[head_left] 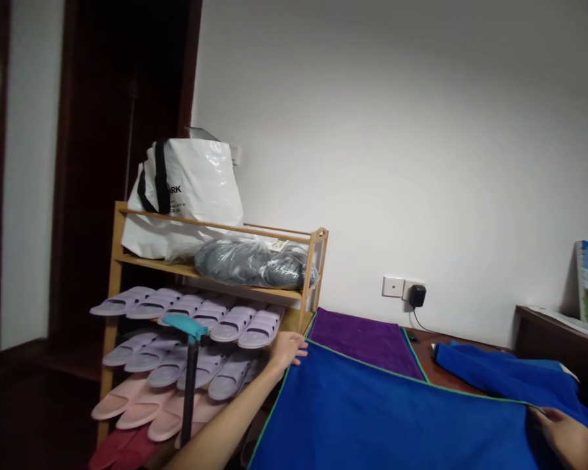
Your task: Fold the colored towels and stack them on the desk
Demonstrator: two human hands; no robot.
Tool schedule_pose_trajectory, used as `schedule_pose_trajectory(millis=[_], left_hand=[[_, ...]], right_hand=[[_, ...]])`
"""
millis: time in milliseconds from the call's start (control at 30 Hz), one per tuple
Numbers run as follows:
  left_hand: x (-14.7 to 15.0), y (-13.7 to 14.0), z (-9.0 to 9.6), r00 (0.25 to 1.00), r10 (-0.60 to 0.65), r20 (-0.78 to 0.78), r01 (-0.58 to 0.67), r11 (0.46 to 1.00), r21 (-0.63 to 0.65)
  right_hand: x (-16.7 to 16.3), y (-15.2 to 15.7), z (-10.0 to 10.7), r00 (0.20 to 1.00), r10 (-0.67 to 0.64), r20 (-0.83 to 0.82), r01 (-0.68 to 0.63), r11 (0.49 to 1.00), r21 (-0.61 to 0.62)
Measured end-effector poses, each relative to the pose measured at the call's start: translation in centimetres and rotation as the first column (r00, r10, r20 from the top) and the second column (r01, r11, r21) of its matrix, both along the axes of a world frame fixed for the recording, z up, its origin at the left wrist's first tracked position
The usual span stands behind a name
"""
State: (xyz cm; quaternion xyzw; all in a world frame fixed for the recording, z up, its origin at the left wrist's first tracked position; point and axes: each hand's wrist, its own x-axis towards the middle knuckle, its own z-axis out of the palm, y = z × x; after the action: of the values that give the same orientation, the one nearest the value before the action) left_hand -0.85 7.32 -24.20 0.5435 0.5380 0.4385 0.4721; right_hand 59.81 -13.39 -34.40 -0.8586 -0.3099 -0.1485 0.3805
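Note:
A blue towel [387, 418] with green edging is stretched between my two hands. Its far left corner is pinched in my left hand [287, 350], beside the shoe rack. At the far right corner, my right hand [568, 438] closes on the edge, and part of that hand is cut off by the frame. Behind the blue towel a purple towel [360, 336], also green-edged, lies flat on a reddish-brown surface [453, 375]. A crumpled blue cloth [504, 372] rests to the right, just beyond my right hand.
A wooden rack [318, 267] on the left holds several lilac slippers [225, 320], pink slippers [142, 405], a white bag [200, 176] and a plastic-wrapped grey bundle [255, 261]. A turquoise-topped pole [191, 365] stands before it. A black adapter [417, 296] is plugged into the wall.

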Motion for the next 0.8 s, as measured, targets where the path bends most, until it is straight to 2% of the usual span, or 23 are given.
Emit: schedule_pose_trajectory(millis=[67, 233, 433, 633, 733, 800], left_hand=[[0.3, 0.1, -0.5, 1.000, -0.003, 0.009, 0.003, 1.000, -0.007], [0.8, 0.1, -1.2, 0.999, -0.031, 0.029, 0.031, 1.000, -0.001], [1.2, -0.4, -0.7, 0.998, -0.059, 0.021, 0.058, 0.997, 0.057], [2.2, -0.9, -0.4, 0.991, -0.131, -0.018, 0.132, 0.985, 0.108], [2.6, -3.4, -0.2, 0.986, -0.159, -0.052, 0.166, 0.971, 0.171], [2.0, -6.6, -0.1, 0.965, -0.220, -0.142, 0.252, 0.927, 0.279]], right_hand=[[-0.9, -0.1, 0.4, 0.996, -0.056, -0.070, 0.054, 0.998, -0.028], [-1.7, 0.4, 0.8, 0.998, -0.045, -0.048, 0.040, 0.995, -0.091], [-0.3, 1.2, -0.1, 0.990, 0.101, -0.097, -0.113, 0.986, -0.119], [-0.9, 1.9, 0.3, 0.978, 0.193, -0.079, -0.200, 0.975, -0.097], [-2.1, 2.3, 0.5, 0.961, 0.267, -0.072, -0.274, 0.954, -0.122], [-3.5, 1.9, 0.6, 0.954, 0.295, -0.057, -0.300, 0.943, -0.141]])
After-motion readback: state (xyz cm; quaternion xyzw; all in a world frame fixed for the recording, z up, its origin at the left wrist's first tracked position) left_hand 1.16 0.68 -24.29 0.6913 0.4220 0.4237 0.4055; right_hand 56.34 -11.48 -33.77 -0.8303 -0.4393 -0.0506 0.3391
